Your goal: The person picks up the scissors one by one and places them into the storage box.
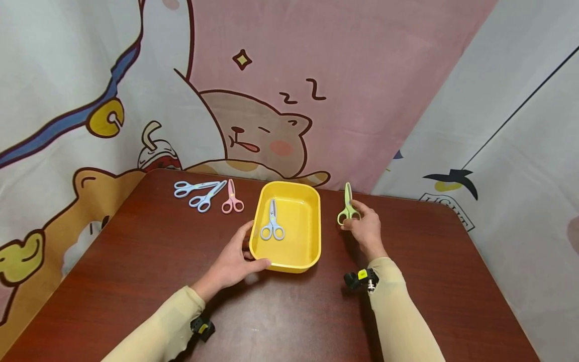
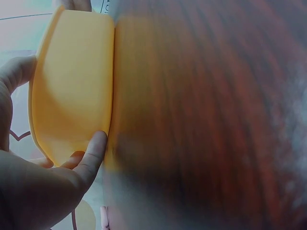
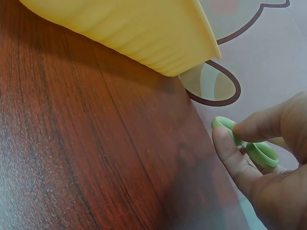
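A yellow plastic tray [image 1: 300, 240] sits mid-table with light-blue scissors [image 1: 273, 217] lying in it, blades toward the wall. My left hand [image 1: 230, 262] grips the tray at its near left corner, thumb over the rim and fingers against the outer side wall. To the right of the tray, my right hand [image 1: 367, 230] pinches green scissors [image 1: 348, 195] by their handle loops, the blades pointing to the back. In the right wrist view, the thumb and a finger close on one green loop [image 3: 263, 154]; the blades are hidden there.
At the back left lie two more light-blue scissors [image 1: 212, 193], crossing each other, and pink scissors [image 1: 231, 190] beside them. A patterned cloth [image 1: 362, 75] hangs behind the brown table [image 1: 434, 241]. Both wrists wear a small black camera [image 1: 362, 278].
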`<action>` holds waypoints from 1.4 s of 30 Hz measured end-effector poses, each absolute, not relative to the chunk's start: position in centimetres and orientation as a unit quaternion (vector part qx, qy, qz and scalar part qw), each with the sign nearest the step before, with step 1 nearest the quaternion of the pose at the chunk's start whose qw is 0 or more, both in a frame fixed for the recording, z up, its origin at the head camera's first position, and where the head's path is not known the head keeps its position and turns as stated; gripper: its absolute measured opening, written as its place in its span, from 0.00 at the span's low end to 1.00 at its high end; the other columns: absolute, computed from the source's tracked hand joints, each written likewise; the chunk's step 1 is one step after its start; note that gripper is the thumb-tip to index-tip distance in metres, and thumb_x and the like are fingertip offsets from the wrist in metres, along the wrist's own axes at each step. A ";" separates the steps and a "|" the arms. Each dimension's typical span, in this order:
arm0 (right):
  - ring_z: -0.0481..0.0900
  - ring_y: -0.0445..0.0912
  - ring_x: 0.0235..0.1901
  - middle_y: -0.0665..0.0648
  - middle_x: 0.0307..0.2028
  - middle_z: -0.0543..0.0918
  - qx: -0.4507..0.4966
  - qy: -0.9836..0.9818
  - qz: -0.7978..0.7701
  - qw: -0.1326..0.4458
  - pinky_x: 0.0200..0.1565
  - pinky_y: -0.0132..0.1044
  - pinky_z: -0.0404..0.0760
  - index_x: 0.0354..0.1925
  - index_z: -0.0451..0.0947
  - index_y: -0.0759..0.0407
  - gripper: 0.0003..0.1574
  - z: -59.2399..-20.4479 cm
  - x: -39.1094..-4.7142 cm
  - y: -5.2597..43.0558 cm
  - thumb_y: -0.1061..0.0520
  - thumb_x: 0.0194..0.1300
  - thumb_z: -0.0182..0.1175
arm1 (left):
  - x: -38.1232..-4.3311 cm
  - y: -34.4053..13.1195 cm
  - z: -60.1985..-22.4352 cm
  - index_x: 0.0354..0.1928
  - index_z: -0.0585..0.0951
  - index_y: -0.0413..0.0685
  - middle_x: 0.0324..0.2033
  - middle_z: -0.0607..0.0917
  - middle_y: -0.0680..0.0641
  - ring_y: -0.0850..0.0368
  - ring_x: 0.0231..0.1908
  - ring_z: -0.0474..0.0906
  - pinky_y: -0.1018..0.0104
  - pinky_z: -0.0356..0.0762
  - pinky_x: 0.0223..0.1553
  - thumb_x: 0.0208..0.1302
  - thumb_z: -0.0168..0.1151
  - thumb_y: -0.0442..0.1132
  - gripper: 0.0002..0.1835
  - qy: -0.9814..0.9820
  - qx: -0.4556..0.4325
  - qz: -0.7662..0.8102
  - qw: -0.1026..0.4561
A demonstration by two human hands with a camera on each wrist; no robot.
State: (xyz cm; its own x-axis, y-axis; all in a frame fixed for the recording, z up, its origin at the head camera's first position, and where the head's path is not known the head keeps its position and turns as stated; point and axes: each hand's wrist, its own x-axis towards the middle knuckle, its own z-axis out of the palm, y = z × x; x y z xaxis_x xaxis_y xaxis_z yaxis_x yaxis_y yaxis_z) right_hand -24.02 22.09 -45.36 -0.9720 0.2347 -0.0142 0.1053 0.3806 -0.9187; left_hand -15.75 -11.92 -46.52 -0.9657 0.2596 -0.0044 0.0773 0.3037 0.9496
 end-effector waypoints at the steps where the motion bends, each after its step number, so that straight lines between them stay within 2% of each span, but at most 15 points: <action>1: 0.80 0.43 0.32 0.70 0.59 0.68 -0.103 -0.828 0.549 0.058 0.38 0.39 0.89 0.71 0.71 0.64 0.44 -45.4 -24.0 22.1 0.77 0.56 0.61 | -15.8 -11.9 -46.5 0.79 0.55 0.43 0.66 0.72 0.37 0.44 0.52 0.79 0.65 0.82 0.45 0.54 0.81 0.39 0.57 0.803 0.105 0.582 0.078; 10: 0.81 0.37 0.28 0.69 0.69 0.69 -0.097 -0.802 0.587 0.043 0.36 0.34 0.88 0.73 0.68 0.65 0.45 -45.0 -23.7 22.3 0.79 0.58 0.60 | -15.8 -11.9 -46.6 0.79 0.54 0.42 0.66 0.72 0.36 0.43 0.51 0.79 0.66 0.83 0.44 0.54 0.81 0.37 0.56 0.797 0.110 0.589 0.077; 19: 0.83 0.49 0.37 0.67 0.69 0.71 -0.098 -0.792 0.602 0.035 0.40 0.39 0.88 0.74 0.67 0.64 0.44 -44.5 -23.4 22.2 0.78 0.60 0.60 | -15.7 -11.9 -46.3 0.79 0.54 0.42 0.66 0.72 0.36 0.43 0.51 0.79 0.65 0.82 0.45 0.54 0.81 0.38 0.56 0.802 0.103 0.584 0.079; 29: 0.83 0.52 0.40 0.66 0.69 0.71 -0.098 -0.780 0.617 0.032 0.40 0.40 0.89 0.74 0.67 0.63 0.45 -43.8 -22.9 22.0 0.77 0.60 0.60 | -15.7 -11.9 -46.5 0.79 0.55 0.42 0.66 0.72 0.36 0.43 0.51 0.79 0.67 0.82 0.44 0.54 0.81 0.37 0.56 0.800 0.104 0.586 0.078; 38: 0.81 0.44 0.36 0.65 0.65 0.71 -0.096 -0.766 0.634 0.040 0.37 0.34 0.88 0.73 0.69 0.62 0.43 -43.4 -22.8 21.8 0.77 0.60 0.59 | -15.8 -11.9 -46.5 0.79 0.55 0.43 0.66 0.72 0.36 0.43 0.52 0.79 0.63 0.82 0.46 0.54 0.81 0.38 0.56 0.802 0.104 0.583 0.077; 42: 0.81 0.41 0.33 0.65 0.63 0.70 -0.093 -0.764 0.637 0.040 0.37 0.33 0.87 0.73 0.69 0.62 0.43 -43.1 -22.7 21.5 0.77 0.61 0.59 | -15.8 -11.9 -46.5 0.79 0.54 0.42 0.66 0.72 0.36 0.43 0.51 0.79 0.64 0.82 0.45 0.54 0.81 0.37 0.56 0.801 0.106 0.585 0.078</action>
State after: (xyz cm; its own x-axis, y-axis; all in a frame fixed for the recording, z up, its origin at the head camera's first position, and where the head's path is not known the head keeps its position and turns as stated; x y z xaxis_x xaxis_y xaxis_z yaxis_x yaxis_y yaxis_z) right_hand -22.73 21.55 -43.07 -0.9795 0.1928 -0.0581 0.0917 0.1700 -0.9812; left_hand -15.83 -11.89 -46.52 -0.9656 0.2601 -0.0008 0.0784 0.2941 0.9525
